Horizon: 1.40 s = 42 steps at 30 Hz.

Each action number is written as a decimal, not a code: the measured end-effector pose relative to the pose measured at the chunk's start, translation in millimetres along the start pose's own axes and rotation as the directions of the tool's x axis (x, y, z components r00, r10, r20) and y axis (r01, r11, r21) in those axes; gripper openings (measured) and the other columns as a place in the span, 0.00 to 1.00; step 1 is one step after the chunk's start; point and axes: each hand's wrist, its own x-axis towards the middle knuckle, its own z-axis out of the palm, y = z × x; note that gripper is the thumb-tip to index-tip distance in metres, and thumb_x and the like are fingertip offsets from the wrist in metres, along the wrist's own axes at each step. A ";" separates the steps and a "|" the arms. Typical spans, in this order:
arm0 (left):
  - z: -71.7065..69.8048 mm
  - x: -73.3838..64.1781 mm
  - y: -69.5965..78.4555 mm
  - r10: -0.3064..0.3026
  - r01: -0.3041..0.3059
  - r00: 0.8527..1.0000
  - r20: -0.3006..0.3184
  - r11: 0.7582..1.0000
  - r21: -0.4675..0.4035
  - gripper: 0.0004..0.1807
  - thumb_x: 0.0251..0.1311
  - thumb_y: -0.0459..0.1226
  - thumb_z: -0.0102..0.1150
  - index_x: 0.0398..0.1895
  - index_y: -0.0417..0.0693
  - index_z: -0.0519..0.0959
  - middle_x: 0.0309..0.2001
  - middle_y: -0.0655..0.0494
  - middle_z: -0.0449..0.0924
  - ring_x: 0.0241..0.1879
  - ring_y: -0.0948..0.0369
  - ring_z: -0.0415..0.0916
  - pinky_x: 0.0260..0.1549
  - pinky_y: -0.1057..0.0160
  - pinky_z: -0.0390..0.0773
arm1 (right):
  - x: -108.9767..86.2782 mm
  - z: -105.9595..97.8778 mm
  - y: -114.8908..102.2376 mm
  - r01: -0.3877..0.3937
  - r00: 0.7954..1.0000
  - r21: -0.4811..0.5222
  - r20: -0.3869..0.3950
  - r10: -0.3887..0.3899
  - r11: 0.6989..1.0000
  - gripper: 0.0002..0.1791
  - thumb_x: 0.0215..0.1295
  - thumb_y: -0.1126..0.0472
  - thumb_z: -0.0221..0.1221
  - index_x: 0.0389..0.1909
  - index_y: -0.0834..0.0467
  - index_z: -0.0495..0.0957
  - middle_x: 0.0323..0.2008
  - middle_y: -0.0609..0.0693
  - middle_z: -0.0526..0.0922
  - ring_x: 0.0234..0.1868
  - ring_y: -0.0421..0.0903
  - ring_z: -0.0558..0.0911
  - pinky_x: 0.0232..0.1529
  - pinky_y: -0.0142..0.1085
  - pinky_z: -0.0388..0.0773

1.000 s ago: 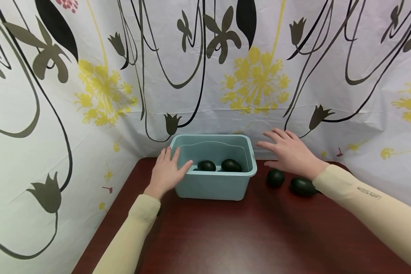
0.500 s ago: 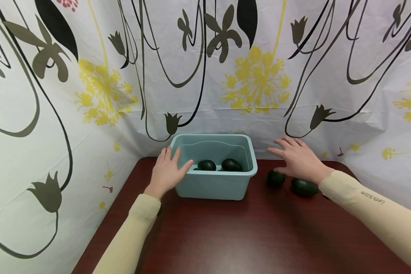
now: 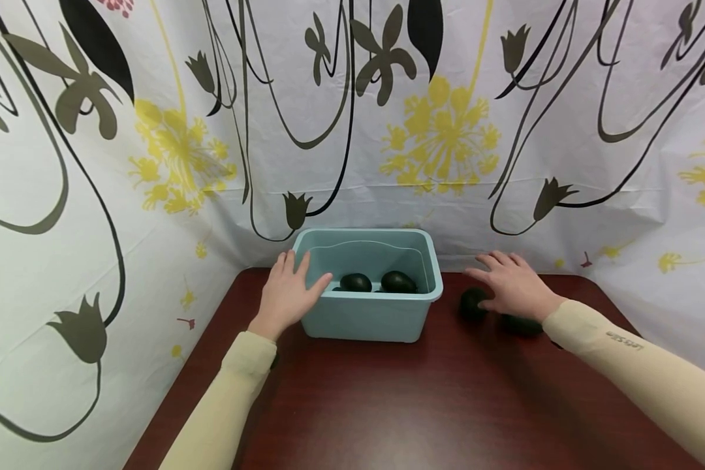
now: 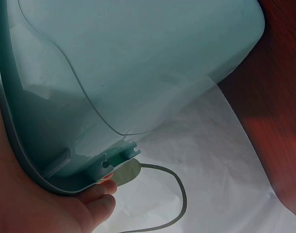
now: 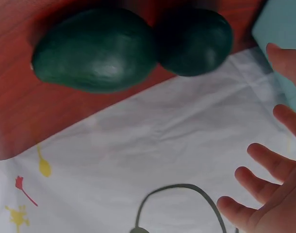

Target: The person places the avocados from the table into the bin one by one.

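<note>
A light blue plastic bin (image 3: 364, 320) stands on the table, with dark green avocados (image 3: 356, 282) inside. My left hand (image 3: 284, 297) rests at its left front corner, fingers spread. The left wrist view shows that hand (image 4: 46, 213) against the bin's rim (image 4: 29, 170), fingertips on the outer side. My right hand (image 3: 517, 287) hovers spread over two avocados right of the bin. The rounder avocado (image 3: 472, 304) is near the thumb, and the longer avocado (image 3: 523, 325) lies partly hidden under the palm. In the right wrist view nothing is between the right hand's fingers (image 5: 271, 162).
The dark red wooden table (image 3: 376, 405) reaches back to a white patterned cloth (image 3: 352, 163) hanging behind and at the left. The bin stands close to the cloth. Both avocados at the right lie near the table's back edge.
My right hand has moved right and down, away from the bin's side and over the two loose avocados. My left hand has stayed at the bin's corner.
</note>
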 end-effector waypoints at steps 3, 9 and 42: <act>0.5 0.1 -0.2 -0.001 0.001 1.000 -0.003 1.000 0.002 0.53 0.63 0.76 0.28 0.80 0.50 0.55 0.78 0.38 0.47 0.78 0.43 0.39 0.70 0.39 0.56 | -2.6 8.7 2.1 0.009 1.000 0.006 0.015 -0.009 1.000 0.42 0.45 0.45 0.79 0.64 0.50 0.79 0.63 0.64 0.73 0.63 0.66 0.69 0.58 0.67 0.65; 1.3 -0.7 0.5 0.005 -0.005 1.000 -0.004 1.000 0.002 0.54 0.63 0.77 0.28 0.80 0.50 0.56 0.78 0.37 0.47 0.78 0.43 0.40 0.69 0.39 0.57 | -7.2 27.4 8.0 0.003 0.999 0.009 0.035 -0.004 1.000 0.41 0.44 0.45 0.79 0.63 0.52 0.80 0.61 0.63 0.75 0.63 0.65 0.69 0.57 0.67 0.65; -0.4 0.2 0.6 0.002 -0.002 1.000 0.003 1.000 0.001 0.53 0.63 0.76 0.27 0.80 0.51 0.56 0.78 0.37 0.47 0.78 0.43 0.40 0.69 0.39 0.57 | -0.7 72.6 12.8 -0.022 0.993 0.016 0.114 0.020 1.000 0.41 0.43 0.50 0.81 0.62 0.53 0.80 0.57 0.61 0.75 0.58 0.63 0.71 0.53 0.65 0.68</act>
